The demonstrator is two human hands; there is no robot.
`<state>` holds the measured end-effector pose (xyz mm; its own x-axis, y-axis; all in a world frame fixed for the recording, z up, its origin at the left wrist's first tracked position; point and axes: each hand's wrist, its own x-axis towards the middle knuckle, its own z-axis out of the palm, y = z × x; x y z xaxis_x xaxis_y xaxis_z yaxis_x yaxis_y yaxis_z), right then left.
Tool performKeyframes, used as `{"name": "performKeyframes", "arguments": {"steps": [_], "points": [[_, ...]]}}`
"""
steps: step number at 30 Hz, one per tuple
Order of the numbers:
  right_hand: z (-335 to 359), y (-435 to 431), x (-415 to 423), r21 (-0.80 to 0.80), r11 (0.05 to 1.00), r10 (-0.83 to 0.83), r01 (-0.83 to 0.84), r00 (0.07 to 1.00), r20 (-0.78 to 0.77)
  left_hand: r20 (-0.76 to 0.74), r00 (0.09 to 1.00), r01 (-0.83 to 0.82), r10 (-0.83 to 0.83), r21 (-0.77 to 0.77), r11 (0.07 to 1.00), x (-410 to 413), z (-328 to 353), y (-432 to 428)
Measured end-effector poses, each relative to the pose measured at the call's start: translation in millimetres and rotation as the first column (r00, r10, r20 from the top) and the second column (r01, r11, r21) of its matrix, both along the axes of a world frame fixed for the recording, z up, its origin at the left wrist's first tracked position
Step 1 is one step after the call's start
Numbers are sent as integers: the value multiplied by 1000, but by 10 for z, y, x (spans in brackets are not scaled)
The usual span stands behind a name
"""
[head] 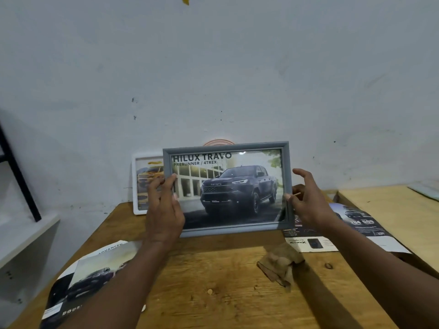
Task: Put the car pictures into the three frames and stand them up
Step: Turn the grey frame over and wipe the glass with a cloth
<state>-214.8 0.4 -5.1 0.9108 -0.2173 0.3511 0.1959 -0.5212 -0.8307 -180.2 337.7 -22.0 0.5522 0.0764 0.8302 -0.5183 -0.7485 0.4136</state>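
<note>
At table (213, 269), grey frame (225, 146), car picture (237, 186) reading "HILUX TRAVO"

- A wooden table (225, 281) with a pale, grainy top fills the lower middle of the frame, and its far edge meets the wall.
- A second wooden surface (392, 210) adjoins it on the right.
- A white frame (142, 184) with a yellow car picture stands at the table's far left edge and leans on the wall.
- A grey frame (228, 188) with a dark pickup picture is upright at centre. Its lower edge is at the tabletop, but contact is unclear.
- An open car brochure (90, 276) lies flat at the lower left and overhangs the near left edge.
- Another printed car sheet (356, 224) lies at the right, across the seam between the two surfaces.
- A crumpled brown cloth (280, 262) lies right of centre, just in front of that sheet.
</note>
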Motion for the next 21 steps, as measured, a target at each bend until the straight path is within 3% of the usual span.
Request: {"name": "performKeyframes", "arguments": {"steps": [4,10,21], "points": [[13,-491,-54,-109,989,-99,102,995,33,-103,990,96,-93,21,995,57,-122,-540],[-97,-1309,-84,-209,956,-208,205,978,7,-282,953,131,-109,61,989,298,-232,-1452],[-105,-2136,863,-234,933,-289,274,957,-33,-324,942,127,-89,98,987,1212,-179,-2392]]}}
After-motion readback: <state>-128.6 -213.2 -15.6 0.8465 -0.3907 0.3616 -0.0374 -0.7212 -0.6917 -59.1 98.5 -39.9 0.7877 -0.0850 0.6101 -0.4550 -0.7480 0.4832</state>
